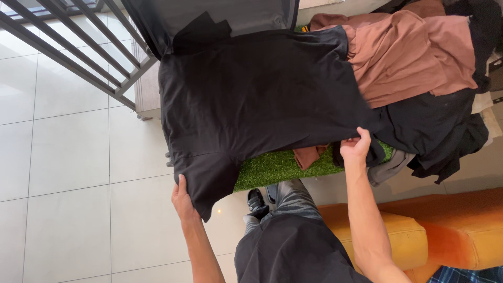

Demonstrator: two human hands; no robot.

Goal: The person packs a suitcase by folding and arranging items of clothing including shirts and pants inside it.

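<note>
A big black t-shirt is spread out flat in front of the person, stretched between both hands. It lies over a surface I can hardly see, because the shirt covers it.

The left hand pinches the sleeve end of the shirt, down near the white tile floor. The fingers go under the cloth, so I only see the thumb side. The right hand is closed on the bottom edge of the shirt, and its fingers curl over the hem.

It looks like the shirt is being laid out and pulled smooth. Both hands grip the near edge, so I think the next move needs them to hold tight and pull evenly, or the cloth will bunch up.

Just past the right hand is a heap of clothes, with a brown garment on top and dark clothes under it. Between the hands, under the shirt's edge, a patch of green fake grass shows. Below the right arm sits an orange cushion. Beyond the left hand is a grey metal railing.

The far end of the shirt is tucked under something dark at the top, and I cannot tell what that is. The heap is cut off at the right side. A small brown cloth peeks out under the shirt, mostly hidden.
</note>
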